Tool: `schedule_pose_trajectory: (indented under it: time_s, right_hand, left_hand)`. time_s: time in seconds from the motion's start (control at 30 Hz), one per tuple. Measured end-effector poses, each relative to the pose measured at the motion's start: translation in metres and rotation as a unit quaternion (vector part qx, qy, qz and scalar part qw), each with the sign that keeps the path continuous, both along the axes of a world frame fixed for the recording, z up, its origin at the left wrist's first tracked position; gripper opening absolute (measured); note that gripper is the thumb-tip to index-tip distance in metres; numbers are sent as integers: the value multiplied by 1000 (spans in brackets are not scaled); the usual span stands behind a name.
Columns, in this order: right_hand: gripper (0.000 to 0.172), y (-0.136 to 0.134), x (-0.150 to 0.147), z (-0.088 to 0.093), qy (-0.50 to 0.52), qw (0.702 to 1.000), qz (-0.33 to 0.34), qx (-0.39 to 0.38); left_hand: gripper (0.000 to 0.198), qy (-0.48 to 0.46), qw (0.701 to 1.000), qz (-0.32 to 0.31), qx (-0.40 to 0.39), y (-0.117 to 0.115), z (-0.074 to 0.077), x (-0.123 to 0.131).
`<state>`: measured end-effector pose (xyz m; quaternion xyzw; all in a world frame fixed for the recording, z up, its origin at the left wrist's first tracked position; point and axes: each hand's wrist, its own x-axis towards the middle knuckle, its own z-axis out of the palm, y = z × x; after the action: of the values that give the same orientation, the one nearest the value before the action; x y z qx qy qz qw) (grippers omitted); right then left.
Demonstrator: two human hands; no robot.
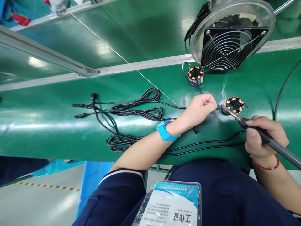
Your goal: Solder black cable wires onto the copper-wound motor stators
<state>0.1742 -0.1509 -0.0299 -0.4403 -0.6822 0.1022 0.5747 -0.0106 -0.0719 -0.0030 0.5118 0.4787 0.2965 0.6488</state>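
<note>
My right hand (pixel 263 135) is closed around a soldering iron (pixel 270 141) whose tip meets the edge of a round stator with copper coils (pixel 234 104). A thin wisp of smoke rises from that spot. My left hand (pixel 201 108), with a blue wrist strap (pixel 164 131), is pinched shut just left of the stator, apparently on a wire end or the solder wire, too small to name. A thin solder wire (pixel 117 53) runs diagonally from the upper left toward my left hand.
A second coil stator (pixel 195 74) with a black lead sits farther back. Behind it stands a black fan with a wire grille (pixel 229 47) inside a clear round housing. Black cables (pixel 131 110) lie coiled on the green belt (pixel 47 125). A badge (pixel 171 204) hangs at my chest.
</note>
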Motion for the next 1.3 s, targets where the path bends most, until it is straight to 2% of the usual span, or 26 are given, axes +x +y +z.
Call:
schedule_pose_trajectory:
  time_s: [0.2,0.37,0.57,0.7,0.9,1.03,1.2,1.3]
  right_hand:
    - [15,1,-1,3,-21,999,-37,5]
    - [16,0,-1,2,-20,999,-34,-5]
    - [19,6,1,-2,9,999,-40,19]
    - [24,9,2,0,-13,999,-46,19]
    - [47,6,-2,1,-42,998,-15,-32]
    - [53,5,-10,12,-63,993,-29,-96]
    - [43,15,-18,37,-148,977,-29,-152]
    - [40,18,-17,40,-128,979,-33,-153]
  left_hand:
    - [19,1,1000,5,-15,1,3,0]
    - [18,-9,1000,12,-22,1,3,0]
    - [19,-13,1000,11,-16,1,3,0]
    - [18,-14,1000,10,-16,1,2,0]
    - [17,-16,1000,13,-16,1,2,0]
    - [17,-14,1000,9,-13,2,3,0]
    - [16,-1,1000,1,-5,2,4,0]
    - [15,1,1000,-3,5,1,3,0]
